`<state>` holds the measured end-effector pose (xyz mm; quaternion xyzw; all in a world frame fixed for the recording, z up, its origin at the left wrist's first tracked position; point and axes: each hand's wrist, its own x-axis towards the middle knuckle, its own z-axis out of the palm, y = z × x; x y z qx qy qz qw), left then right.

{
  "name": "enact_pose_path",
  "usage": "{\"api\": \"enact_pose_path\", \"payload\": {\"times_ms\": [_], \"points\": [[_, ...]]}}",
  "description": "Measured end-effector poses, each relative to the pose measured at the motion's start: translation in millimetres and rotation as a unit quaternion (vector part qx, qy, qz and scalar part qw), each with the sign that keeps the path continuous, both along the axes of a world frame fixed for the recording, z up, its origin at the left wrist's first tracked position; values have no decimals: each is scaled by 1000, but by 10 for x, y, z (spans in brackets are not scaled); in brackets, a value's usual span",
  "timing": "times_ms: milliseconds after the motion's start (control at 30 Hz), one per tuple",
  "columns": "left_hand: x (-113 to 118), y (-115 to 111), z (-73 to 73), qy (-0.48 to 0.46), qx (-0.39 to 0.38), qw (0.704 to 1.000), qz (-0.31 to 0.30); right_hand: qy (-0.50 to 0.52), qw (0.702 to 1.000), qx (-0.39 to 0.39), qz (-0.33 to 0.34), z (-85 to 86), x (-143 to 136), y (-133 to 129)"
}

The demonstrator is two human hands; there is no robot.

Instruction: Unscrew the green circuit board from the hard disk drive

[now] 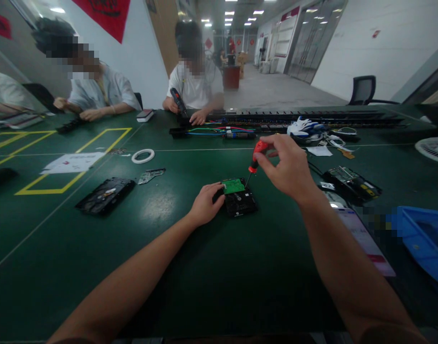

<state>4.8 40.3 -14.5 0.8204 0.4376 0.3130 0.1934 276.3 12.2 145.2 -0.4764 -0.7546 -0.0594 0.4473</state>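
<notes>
A black hard drive (240, 204) with a green circuit board (233, 186) lies on the green table (161, 267). My left hand (206, 204) grips the drive's left edge, its fingertips at the corner of the board. In my right hand (283, 165) is a red and black screwdriver (257, 156), held by the handle from above. Its shaft slants down to the right end of the green board; the tip's exact contact is too small to make out.
Another black drive (106, 196), a loose board (151, 176) and a white ring (143, 156) lie left. To the right are a phone (365, 241), a blue bin (424, 234), an opened device (353, 184) and gloves (304, 128). People sit across the table.
</notes>
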Motion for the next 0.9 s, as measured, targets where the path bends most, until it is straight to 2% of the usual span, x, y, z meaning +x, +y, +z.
{"api": "enact_pose_path", "payload": {"times_ms": [167,333,467,567,667,800,900], "points": [[-5,3,5,-1,1,1000,-6,1,1000,-23,10,11,16,-12],[-10,5,4,-3,2,1000,-4,-24,1000,3,4,41,15,-22],[-13,11,-11,-1,2,1000,-4,7,1000,0,16,8,16,-4],[-11,12,-19,1,6,1000,-2,37,999,-14,-4,-24,30,19],[-6,9,-12,2,11,1000,-4,11,1000,3,-29,-23,35,28],[0,4,2,1,6,1000,-3,-28,999,30,-33,-3,11,17],[4,4,3,-1,6,1000,-4,-8,999,25,-33,-18,-2,26]]}}
